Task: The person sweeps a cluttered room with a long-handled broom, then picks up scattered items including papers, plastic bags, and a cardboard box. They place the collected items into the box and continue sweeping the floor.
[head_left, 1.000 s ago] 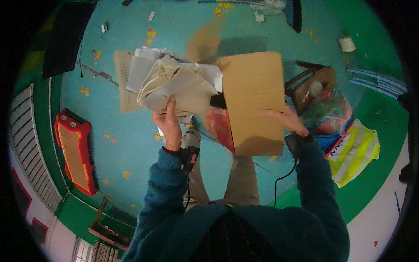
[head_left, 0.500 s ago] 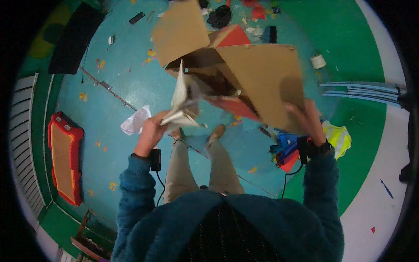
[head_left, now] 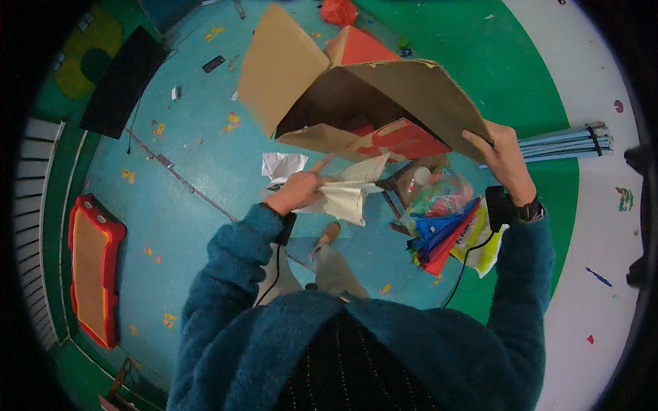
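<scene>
My left hand [head_left: 296, 192] is closed round cream-coloured paper sheets [head_left: 346, 205], creased and fanned out to its right. A white crumpled paper [head_left: 282, 166] shows just beyond that hand; whether it is held too, I cannot tell. My right hand [head_left: 507, 161] grips the edge of a flap of a large brown cardboard box [head_left: 418, 85], with the thumb on the near face. The box is tilted, its open mouth turned toward me, and it has red printed panels. Its inside is dark, and the part I can see holds nothing I can make out.
Below the box, a clear plastic bag [head_left: 445, 195], blue cloth [head_left: 439, 229] and a yellow reflective vest [head_left: 480, 246] lie piled. Bundled pale-blue poles [head_left: 565, 144] lie at the right. A red-framed board [head_left: 96, 270] is at the left, a black panel [head_left: 123, 82] at the far left.
My left hand has moved right with the cream paper, closer below the box. The box has tilted so that its mouth faces me more. The right hand keeps hold of the flap.
</scene>
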{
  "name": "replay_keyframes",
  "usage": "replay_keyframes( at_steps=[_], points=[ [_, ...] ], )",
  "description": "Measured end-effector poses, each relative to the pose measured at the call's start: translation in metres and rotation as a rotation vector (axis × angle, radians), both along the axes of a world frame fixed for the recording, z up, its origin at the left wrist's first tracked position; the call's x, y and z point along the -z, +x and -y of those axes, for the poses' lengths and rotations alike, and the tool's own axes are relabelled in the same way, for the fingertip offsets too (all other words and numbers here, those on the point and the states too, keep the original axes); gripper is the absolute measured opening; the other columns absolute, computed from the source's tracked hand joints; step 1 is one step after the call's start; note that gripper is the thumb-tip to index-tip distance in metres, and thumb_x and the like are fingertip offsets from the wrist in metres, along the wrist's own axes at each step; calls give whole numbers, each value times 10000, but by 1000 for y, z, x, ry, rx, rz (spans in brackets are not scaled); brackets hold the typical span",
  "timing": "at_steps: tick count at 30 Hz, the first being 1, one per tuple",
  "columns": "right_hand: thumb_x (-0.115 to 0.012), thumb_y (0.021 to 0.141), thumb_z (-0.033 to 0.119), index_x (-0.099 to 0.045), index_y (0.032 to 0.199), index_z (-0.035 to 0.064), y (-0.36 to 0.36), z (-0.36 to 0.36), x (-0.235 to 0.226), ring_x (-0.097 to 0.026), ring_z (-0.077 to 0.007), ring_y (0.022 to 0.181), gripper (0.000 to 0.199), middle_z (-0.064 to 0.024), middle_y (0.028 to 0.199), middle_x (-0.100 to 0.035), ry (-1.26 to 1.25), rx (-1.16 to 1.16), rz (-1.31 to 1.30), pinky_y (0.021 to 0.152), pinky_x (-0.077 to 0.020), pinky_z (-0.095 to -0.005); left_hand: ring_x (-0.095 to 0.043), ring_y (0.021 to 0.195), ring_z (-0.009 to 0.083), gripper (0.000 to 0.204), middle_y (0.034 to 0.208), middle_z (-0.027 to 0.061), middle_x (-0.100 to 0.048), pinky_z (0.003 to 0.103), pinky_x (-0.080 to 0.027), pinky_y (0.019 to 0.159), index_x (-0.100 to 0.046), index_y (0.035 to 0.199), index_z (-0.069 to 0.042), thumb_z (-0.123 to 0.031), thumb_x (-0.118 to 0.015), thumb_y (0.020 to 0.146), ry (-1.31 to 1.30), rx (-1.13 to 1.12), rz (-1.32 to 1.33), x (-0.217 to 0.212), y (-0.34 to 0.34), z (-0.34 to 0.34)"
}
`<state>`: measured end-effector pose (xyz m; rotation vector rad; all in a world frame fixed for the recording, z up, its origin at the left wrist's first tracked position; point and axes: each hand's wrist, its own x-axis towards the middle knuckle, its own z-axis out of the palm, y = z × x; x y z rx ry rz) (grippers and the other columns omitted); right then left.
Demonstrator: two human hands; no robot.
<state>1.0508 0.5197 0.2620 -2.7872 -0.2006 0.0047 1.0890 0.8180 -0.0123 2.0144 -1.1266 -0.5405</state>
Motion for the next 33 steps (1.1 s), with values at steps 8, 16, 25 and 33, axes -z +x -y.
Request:
replay_keyframes(
  at_steps=[8, 16, 25, 33],
  points=[
    [-615, 857, 116, -604, 976, -28, -13, -18, -13, -578, -206, 659, 188, -166, 820, -639, 4, 62, 130, 631, -462, -297, -614, 921, 345, 435, 1424, 111, -356, 404, -501, 826, -631, 1126, -138, -51, -651, 699, -184, -48, -160, 17, -12, 35],
    [-574, 853, 86, -611, 1046, 13, -14, -16, 21, -626, -330, 824, 209, -195, 913, -622, -64, 75, 175, 696, -492, -334, -610, 871, 367, 406, 1309, 129, -470, 426, -496, 776, -613, 1103, -128, -65, -609, 702, -27, -23, -130, -3, -37, 6],
    [-547, 776, 34, -589, 1160, 82, 3, -23, 61, -621, -309, 938, 389, -137, 1061, -627, -44, -193, 172, 786, -515, -341, -616, 931, 302, 324, 990, 161, -628, 353, -480, 781, -601, 1092, -41, -23, -619, 770, -246, 162, -414, -131, -18, -81],
    [-559, 756, 33, -590, 1140, 62, 0, -22, 55, -621, -308, 920, 386, -140, 1056, -626, -70, -192, 136, 759, -512, -352, -567, 1032, 279, 421, 1141, 108, -594, 384, -446, 852, -565, 1149, -95, -47, -543, 731, -180, -101, 529, -123, 16, -37]
  ],
)
